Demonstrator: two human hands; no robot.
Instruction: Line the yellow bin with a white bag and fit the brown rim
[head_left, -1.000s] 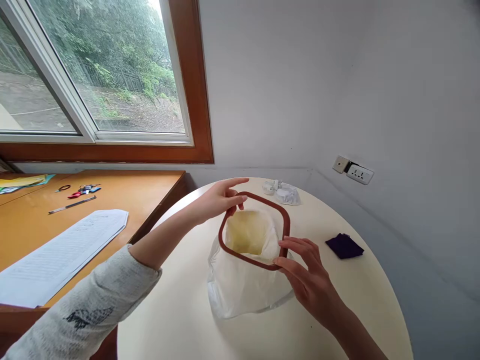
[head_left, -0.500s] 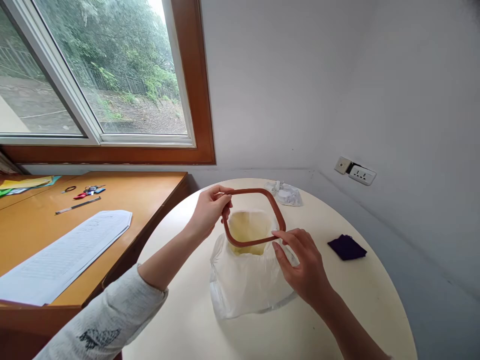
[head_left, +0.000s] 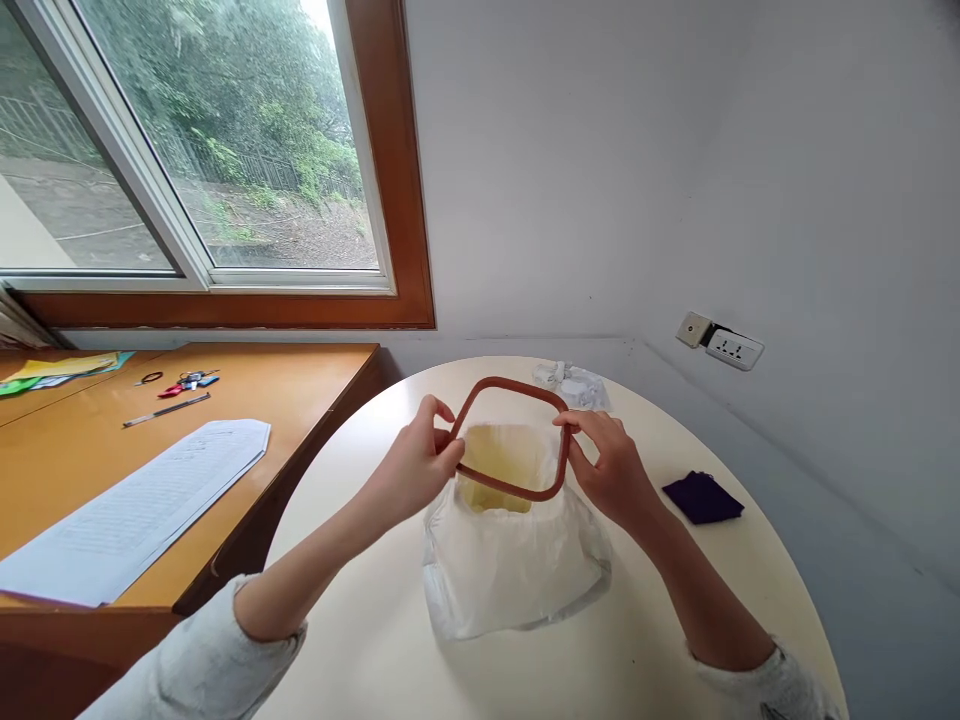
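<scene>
A reddish-brown, rounded-square frame (head_left: 504, 486) is held up, tilted, between two bare hands. One side is gripped by the left hand (head_left: 421, 452), thumb and fingers closed around it; the opposite side is pinched between the thumb and fingers of the right hand (head_left: 609, 458). Below and between the hands, a white plastic bag (head_left: 517, 575) is draped over a container (head_left: 496, 455) whose yellowish inside is seen through the frame; whether frame and bag touch cannot be told. The container is set on a round, cream-coloured bench (head_left: 360, 610). Beyond the right hand, a crumpled pale plastic bundle (head_left: 579, 388) is placed, and to that hand's right, a dark purple cloth (head_left: 703, 498). Well left of the left hand, printed sheets (head_left: 150, 510) and a pen (head_left: 166, 410) are laid on a wooden bench (head_left: 322, 372).
</scene>
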